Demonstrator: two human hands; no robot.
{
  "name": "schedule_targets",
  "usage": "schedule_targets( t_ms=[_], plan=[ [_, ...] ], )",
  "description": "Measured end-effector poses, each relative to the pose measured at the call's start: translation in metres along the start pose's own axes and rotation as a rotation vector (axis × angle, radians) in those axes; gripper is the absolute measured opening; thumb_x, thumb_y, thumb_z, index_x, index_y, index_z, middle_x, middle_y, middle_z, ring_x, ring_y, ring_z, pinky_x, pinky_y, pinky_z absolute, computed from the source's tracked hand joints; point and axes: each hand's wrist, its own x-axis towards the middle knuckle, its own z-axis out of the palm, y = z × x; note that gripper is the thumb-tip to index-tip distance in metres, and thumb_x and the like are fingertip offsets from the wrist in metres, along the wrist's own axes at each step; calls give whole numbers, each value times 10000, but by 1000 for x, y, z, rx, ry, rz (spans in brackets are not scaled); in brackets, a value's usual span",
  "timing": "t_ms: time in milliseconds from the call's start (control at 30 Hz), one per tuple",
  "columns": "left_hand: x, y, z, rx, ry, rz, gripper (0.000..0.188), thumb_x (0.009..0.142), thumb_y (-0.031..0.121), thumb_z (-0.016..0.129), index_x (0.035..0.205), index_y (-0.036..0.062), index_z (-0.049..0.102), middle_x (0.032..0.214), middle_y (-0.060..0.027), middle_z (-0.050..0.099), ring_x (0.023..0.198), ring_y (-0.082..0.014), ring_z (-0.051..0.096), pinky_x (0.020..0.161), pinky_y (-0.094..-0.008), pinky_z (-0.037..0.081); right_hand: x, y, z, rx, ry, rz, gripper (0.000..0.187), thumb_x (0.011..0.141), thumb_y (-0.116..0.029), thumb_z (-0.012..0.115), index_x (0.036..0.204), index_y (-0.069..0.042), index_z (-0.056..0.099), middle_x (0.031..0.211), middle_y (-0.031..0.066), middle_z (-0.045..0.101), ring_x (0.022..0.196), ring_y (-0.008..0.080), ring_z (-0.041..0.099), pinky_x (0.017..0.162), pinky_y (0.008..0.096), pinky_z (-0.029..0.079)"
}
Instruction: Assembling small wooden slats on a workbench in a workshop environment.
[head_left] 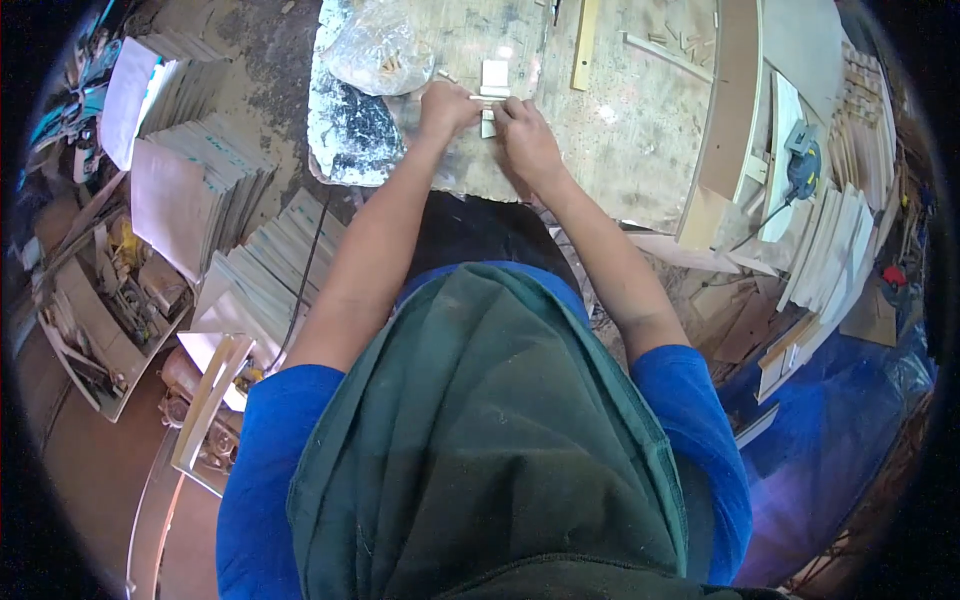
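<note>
Both my hands work close together over the paint-stained workbench (455,165). My left hand (450,108) is closed, its fingertips pinching the left end of a small pale wooden piece (488,103). From the other side, the fingers of my right hand (527,140) are bent and pressed onto the same piece. My fingers cover part of it, so its full shape does not show. Just beyond lies a pale square wooden block (495,73). A clear plastic bag (375,45) with small wooden dowels in it rests to the left of the block.
A yellowish wooden strip (585,45) and a thin pale strip (668,57) lie on the bench, with loose dowels (690,42) near the latter. At right is a corded power sander (803,165) on a board. Stacked panels (175,205) stand on the left floor.
</note>
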Motion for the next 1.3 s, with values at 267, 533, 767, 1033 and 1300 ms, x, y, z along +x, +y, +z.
schedule_targets(
  t_ms=[267, 533, 767, 1033, 1300],
  plan=[
    [-16, 44, -21, -560, 41, -317, 193, 737, 90, 814, 731, -60, 692, 649, -112, 665, 593, -146, 665, 494, -284, 561, -5, 3, 6, -8, 17, -60, 293, 748, -29, 575, 1035, 31, 590, 972, 144, 546, 926, 314, 549, 823, 397, 491],
    [-15, 49, -28, -27, 111, -177, 317, 685, 248, 810, 652, -41, 685, 662, -206, 673, 628, -292, 696, 612, -394, 558, -5, -8, 9, -50, 107, -84, 416, 776, -29, 530, 1181, 64, 559, 1001, 146, 533, 930, 291, 530, 834, 369, 472],
    [-17, 56, -22, 18, 111, -86, 307, 671, 288, 793, 760, -1, 739, 682, -201, 681, 640, -312, 696, 640, -391, 552, -13, -4, 4, 74, 109, -3, 384, 792, -17, 527, 1168, 25, 589, 1023, 151, 558, 968, 319, 546, 865, 390, 465],
    [-10, 92, 19, -220, 43, -94, 197, 786, 107, 768, 907, -47, 743, 699, -114, 714, 615, -131, 681, 576, -259, 534, -24, 25, -15, -135, 234, 50, 364, 786, -12, 534, 1139, 63, 587, 1135, 190, 576, 1048, 339, 557, 920, 403, 456],
    [-6, 93, 18, -399, 37, -123, 216, 752, 102, 772, 879, -68, 733, 718, -138, 717, 629, -169, 700, 590, -284, 562, -23, 23, -11, -143, 116, 144, 436, 783, -27, 572, 1215, 33, 574, 1147, 172, 573, 1062, 330, 539, 942, 414, 448]
  ],
)
